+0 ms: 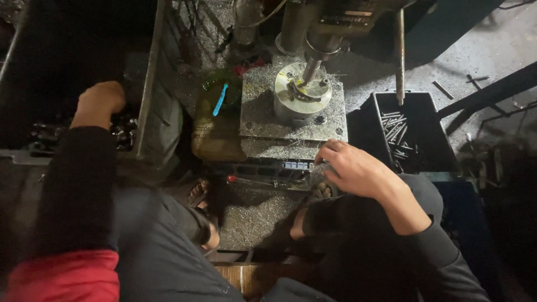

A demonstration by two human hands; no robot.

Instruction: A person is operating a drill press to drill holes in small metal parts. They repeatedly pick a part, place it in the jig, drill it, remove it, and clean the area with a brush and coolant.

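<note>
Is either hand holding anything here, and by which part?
Cannot be told. The left hand reaches into a dark bin of small metal parts; the right hand rests at the grey drill-press plate's front edge.

Small metal parts (120,133): dark, shiny, cylinder-like pieces heaped in the shadowed bin at far left, just under the curled left hand; finer detail lost in the dark.
Metal plate (291,120): grey, square, lying flat, dusted with shavings; its near edge sits right at the right hand's fingertips.
Round fixture (302,95): pale steel disc, upright on the plate, directly beneath the drill spindle.
</note>
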